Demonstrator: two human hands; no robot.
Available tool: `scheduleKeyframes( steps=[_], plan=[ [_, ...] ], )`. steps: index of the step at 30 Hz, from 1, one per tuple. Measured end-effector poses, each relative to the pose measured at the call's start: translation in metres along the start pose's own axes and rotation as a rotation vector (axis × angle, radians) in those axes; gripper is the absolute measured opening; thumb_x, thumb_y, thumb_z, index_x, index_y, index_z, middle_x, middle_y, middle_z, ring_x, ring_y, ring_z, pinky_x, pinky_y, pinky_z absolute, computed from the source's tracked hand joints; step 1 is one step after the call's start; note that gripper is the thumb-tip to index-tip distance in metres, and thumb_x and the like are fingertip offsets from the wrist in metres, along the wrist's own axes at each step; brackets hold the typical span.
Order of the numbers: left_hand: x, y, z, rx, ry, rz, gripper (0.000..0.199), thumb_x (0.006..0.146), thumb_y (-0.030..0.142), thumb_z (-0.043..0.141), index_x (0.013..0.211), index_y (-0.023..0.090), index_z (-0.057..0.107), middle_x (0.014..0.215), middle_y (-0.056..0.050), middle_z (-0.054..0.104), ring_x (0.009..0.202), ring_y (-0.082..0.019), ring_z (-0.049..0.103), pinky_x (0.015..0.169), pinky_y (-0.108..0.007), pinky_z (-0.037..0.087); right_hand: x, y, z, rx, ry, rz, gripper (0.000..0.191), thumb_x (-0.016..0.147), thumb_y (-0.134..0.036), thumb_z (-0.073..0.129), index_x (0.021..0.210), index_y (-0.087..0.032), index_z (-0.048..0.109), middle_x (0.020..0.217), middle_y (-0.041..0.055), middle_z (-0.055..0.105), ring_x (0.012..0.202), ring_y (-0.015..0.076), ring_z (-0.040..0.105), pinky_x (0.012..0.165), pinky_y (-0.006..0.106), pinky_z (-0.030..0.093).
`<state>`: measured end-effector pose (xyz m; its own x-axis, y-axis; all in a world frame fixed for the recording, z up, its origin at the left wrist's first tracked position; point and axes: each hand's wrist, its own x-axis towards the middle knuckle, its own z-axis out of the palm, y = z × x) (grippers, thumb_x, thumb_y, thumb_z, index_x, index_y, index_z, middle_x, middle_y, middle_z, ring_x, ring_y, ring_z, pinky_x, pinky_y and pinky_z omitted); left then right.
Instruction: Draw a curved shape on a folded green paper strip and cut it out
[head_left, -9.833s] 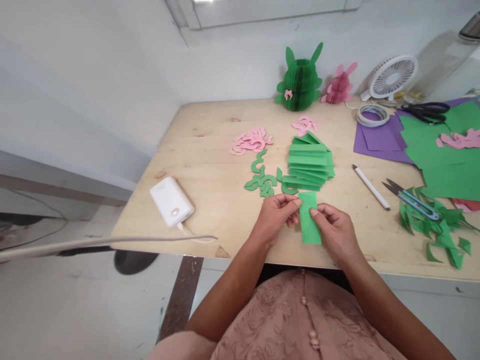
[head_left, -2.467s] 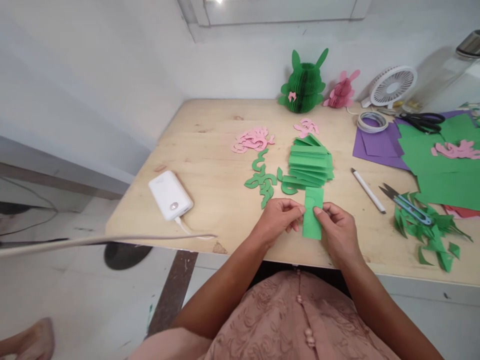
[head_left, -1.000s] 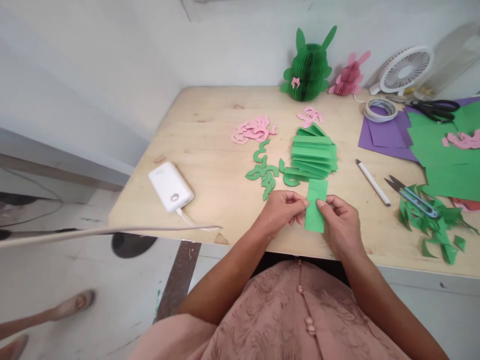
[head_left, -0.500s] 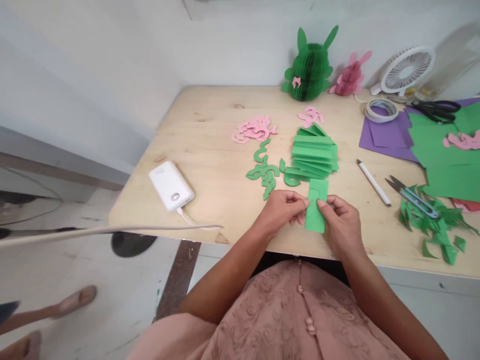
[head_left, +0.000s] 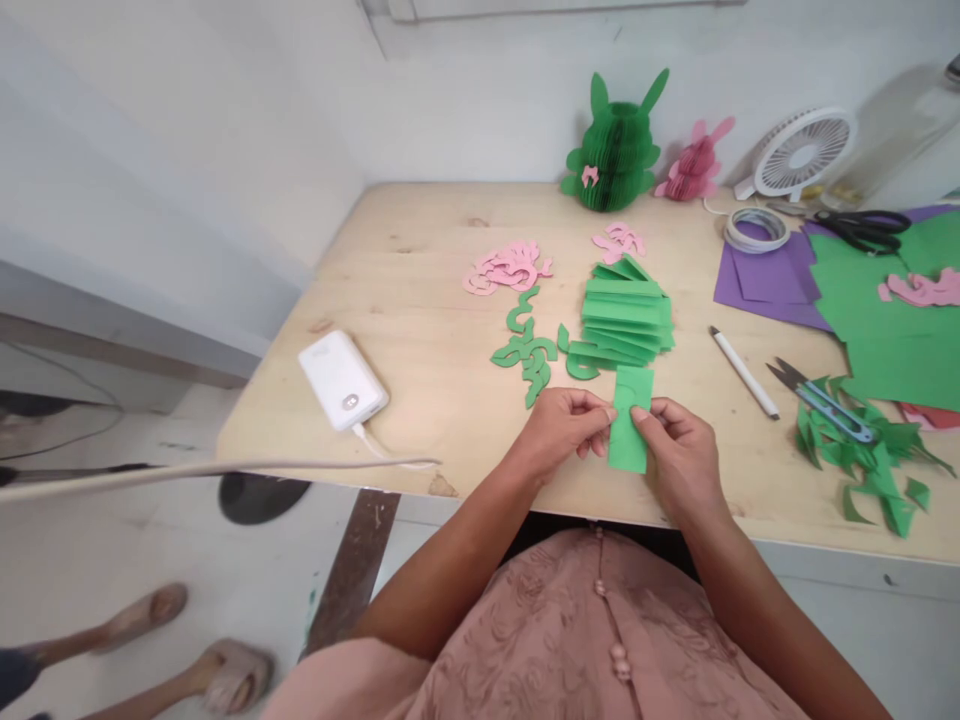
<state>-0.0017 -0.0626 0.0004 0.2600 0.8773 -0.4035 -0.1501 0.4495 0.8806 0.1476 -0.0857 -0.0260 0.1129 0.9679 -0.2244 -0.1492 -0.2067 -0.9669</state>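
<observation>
Between my two hands, close to the table's front edge, is a small upright strip of green paper (head_left: pixel 630 440) with a curved line on its upper part. My left hand (head_left: pixel 564 425) pinches its left edge between thumb and fingers. On the other side, my right hand (head_left: pixel 681 445) grips the right edge, thumb on top and fingers behind. Just beyond the strip lies a stack of folded green paper pieces (head_left: pixel 626 315). Cut green paper shapes (head_left: pixel 534 352) rest left of that stack, with pink paper cutouts (head_left: pixel 508 267) behind them.
A white power bank (head_left: pixel 343 378) with a cable lies left. To the right are a white pen (head_left: pixel 744 373), small scissors (head_left: pixel 825 402) on green scraps (head_left: pixel 885 470), purple sheets (head_left: pixel 769 270) and a tape roll (head_left: pixel 757 230). Paper rabbits (head_left: pixel 615 155) and a fan (head_left: pixel 804 155) stand behind.
The camera view has shifted slightly, so the table sits a little lower. My hands keep the same hold on the green strip. At lower left, another person's feet have moved.
</observation>
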Motion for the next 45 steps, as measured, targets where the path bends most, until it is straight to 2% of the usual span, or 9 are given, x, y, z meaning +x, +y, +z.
scheduleKeyframes(
  steps=[11, 19, 24, 29, 35, 45],
  plan=[
    [-0.002, -0.001, 0.0, 0.013, -0.005, 0.022, 0.012, 0.071, 0.023, 0.066, 0.066, 0.013, 0.062, 0.051, 0.003, 0.057, 0.041, -0.006, 0.051, 0.039, -0.016, 0.035, 0.0, -0.001, -0.001, -0.009, -0.015, 0.011, 0.02, 0.075, -0.038, 0.074, 0.073, -0.019, 0.066, 0.063, -0.0022, 0.063, 0.056, 0.0117, 0.054, 0.054, 0.023, 0.043],
    [0.002, 0.007, 0.001, -0.078, 0.057, 0.117, 0.023, 0.067, 0.03, 0.072, 0.08, 0.012, 0.068, 0.062, 0.0, 0.062, 0.053, -0.007, 0.054, 0.045, -0.017, 0.038, -0.002, -0.004, 0.001, -0.026, -0.012, 0.016, 0.024, 0.072, -0.042, 0.074, 0.075, -0.019, 0.066, 0.066, -0.0001, 0.066, 0.056, 0.0133, 0.055, 0.052, 0.024, 0.044],
    [0.007, 0.012, 0.01, -0.157, 0.085, 0.147, 0.025, 0.061, 0.031, 0.075, 0.073, 0.013, 0.064, 0.06, 0.004, 0.058, 0.049, -0.005, 0.048, 0.046, -0.018, 0.037, -0.004, -0.007, 0.002, -0.019, 0.001, 0.016, 0.026, 0.07, -0.043, 0.076, 0.073, -0.019, 0.066, 0.065, -0.0002, 0.066, 0.053, 0.0123, 0.054, 0.05, 0.023, 0.043],
    [0.005, 0.013, 0.015, -0.172, 0.102, 0.159, 0.021, 0.064, 0.031, 0.073, 0.067, 0.014, 0.061, 0.056, 0.005, 0.054, 0.047, -0.004, 0.046, 0.047, -0.019, 0.037, -0.004, -0.006, 0.001, -0.02, 0.008, 0.017, 0.024, 0.07, -0.041, 0.076, 0.075, -0.02, 0.066, 0.067, 0.0, 0.067, 0.055, 0.0122, 0.054, 0.051, 0.023, 0.043],
    [0.005, 0.015, 0.013, -0.155, 0.091, 0.12, 0.018, 0.065, 0.027, 0.072, 0.064, 0.014, 0.06, 0.054, 0.006, 0.053, 0.045, -0.003, 0.044, 0.046, -0.018, 0.035, -0.005, -0.006, 0.001, -0.036, -0.017, 0.008, 0.023, 0.073, -0.041, 0.074, 0.078, -0.02, 0.066, 0.071, 0.0016, 0.068, 0.058, 0.014, 0.056, 0.053, 0.025, 0.045],
    [0.007, 0.016, 0.008, -0.104, 0.062, 0.104, 0.028, 0.062, 0.035, 0.077, 0.067, 0.014, 0.06, 0.05, 0.006, 0.052, 0.039, -0.003, 0.044, 0.04, -0.017, 0.031, -0.003, 0.0, -0.003, -0.035, -0.033, -0.004, 0.02, 0.075, -0.038, 0.073, 0.074, -0.02, 0.065, 0.063, -0.0027, 0.061, 0.055, 0.0106, 0.048, 0.052, 0.022, 0.039]
  ],
)
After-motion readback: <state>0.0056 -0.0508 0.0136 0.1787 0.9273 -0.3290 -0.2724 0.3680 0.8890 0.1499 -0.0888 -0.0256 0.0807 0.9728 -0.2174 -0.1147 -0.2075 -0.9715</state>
